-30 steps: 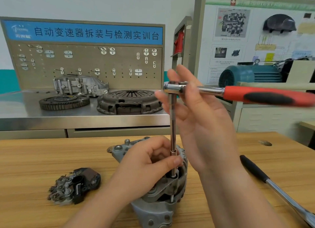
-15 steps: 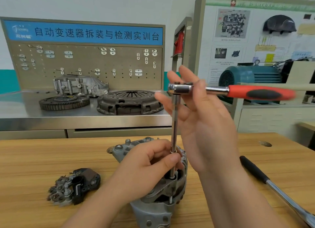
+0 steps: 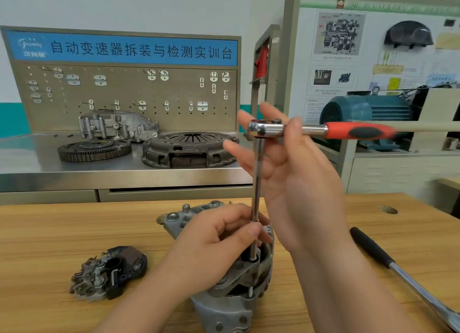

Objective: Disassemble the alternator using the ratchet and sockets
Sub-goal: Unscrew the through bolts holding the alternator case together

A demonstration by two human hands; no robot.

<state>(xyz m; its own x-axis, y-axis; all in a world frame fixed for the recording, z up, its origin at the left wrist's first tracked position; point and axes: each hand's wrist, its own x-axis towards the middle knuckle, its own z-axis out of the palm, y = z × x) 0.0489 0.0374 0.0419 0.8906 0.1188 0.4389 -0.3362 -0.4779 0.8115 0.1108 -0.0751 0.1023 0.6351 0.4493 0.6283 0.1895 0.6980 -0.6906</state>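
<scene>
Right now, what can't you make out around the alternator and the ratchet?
Head view only:
- The bolt under the bar: hidden inside the alternator and behind the left hand.
- Handle end of the ratchet: blurred.
- Head of the black-handled tool: cut off by the bottom-right edge.
- Base of the alternator: cut off by the bottom edge.

Blue banner atop pegboard: white characters "自动变速器拆装与检测实训台". Logo wording at banner's left end illegible. Print on display board, right: too blurred.
</scene>
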